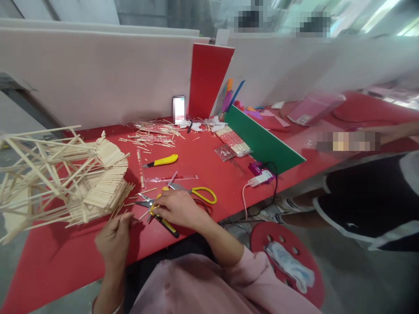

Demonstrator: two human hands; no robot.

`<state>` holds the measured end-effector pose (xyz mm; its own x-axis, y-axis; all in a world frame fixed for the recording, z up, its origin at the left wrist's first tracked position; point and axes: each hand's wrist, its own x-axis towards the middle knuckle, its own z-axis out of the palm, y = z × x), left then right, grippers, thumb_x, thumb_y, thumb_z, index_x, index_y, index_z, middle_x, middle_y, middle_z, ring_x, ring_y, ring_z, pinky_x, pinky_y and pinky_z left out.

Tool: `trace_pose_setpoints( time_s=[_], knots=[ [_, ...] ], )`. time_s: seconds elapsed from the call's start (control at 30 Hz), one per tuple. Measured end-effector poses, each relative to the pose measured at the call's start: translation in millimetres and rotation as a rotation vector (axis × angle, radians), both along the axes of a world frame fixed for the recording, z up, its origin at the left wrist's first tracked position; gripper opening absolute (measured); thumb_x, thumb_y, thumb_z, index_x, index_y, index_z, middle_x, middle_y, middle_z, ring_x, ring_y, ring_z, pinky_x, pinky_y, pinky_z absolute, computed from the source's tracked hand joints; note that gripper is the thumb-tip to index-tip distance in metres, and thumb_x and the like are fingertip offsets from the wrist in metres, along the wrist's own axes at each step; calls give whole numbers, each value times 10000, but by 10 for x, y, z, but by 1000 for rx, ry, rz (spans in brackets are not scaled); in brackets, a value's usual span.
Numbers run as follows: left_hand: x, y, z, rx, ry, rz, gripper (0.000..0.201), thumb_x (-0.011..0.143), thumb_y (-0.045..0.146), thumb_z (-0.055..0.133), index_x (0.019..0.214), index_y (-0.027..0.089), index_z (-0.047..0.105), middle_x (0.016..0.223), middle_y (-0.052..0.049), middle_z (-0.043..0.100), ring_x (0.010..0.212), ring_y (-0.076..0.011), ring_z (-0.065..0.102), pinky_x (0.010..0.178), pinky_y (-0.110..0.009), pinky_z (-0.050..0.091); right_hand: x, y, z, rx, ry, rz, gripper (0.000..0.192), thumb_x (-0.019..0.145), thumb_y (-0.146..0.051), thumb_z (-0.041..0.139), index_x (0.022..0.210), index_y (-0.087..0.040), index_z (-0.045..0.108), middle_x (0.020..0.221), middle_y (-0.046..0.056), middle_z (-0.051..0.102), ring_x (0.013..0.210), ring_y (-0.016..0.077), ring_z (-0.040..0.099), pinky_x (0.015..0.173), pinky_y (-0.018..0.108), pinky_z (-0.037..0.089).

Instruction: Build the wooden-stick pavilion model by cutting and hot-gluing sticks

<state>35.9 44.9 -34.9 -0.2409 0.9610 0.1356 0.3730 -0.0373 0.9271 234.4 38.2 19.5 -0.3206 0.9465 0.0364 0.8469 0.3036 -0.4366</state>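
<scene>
My left hand (113, 237) is closed by the table's front edge, thumb and fingers pressed together; whatever they may hold is hidden. To its right, my right hand (176, 208) has its fingers curled round yellow-handled cutters (151, 204), whose dark blades point left toward loose thin sticks. A black-and-yellow tool handle (169, 228) shows just below that hand. Scissors with yellow loops (204, 195) lie behind it. Left of both hands stands a large wooden stick frame (59, 174), with a fan of closely set sticks (108, 183) on its near right side.
A yellow utility knife (162, 161), scattered sticks (153, 135) and an upright phone (179, 110) are farther back. Red (209, 78) and green (262, 139) boards stand behind and to the right. Another person in dark shorts (369, 187) is beside a red stool (262, 244).
</scene>
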Motion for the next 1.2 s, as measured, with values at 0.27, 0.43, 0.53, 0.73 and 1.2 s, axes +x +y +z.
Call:
trace_pose_setpoints(
  time_s=[0.27,0.43,0.53,0.73,1.2],
  knots=[
    [-83,-100,-47,296,185,-196,205,840,285,610,1006,256,727,1026,-31,743,892,-201,706,839,-334,557,-88,-9,7,0,63,9,253,924,-393,514,960,-228,703,904,29,684,869,153,601,724,246,391],
    [-72,-160,-154,385,289,-293,112,790,294,653,768,239,747,852,-58,742,796,-212,696,764,-328,557,-347,53,40,9,306,-114,547,862,-567,537,1281,-215,547,1213,92,618,1032,208,597,811,291,445],
    [-70,-205,-265,323,343,-323,157,739,300,650,607,229,694,625,-53,678,649,-219,670,625,-311,545,-482,65,76,-164,519,118,424,872,-476,568,1207,-220,610,1092,36,686,954,159,633,798,234,451],
    [-180,-218,-182,-38,90,-199,182,760,321,626,838,202,740,742,-39,732,692,-214,681,667,-314,546,-307,-88,71,-249,727,272,235,913,-294,529,978,-175,720,892,2,731,794,95,652,732,168,454],
    [-361,-286,4,-83,-57,-89,125,618,334,782,668,222,763,631,-5,724,605,-172,668,587,-252,556,257,-190,-128,16,626,-190,230,833,-431,636,923,-245,737,933,22,714,823,142,648,709,236,480]
  ],
)
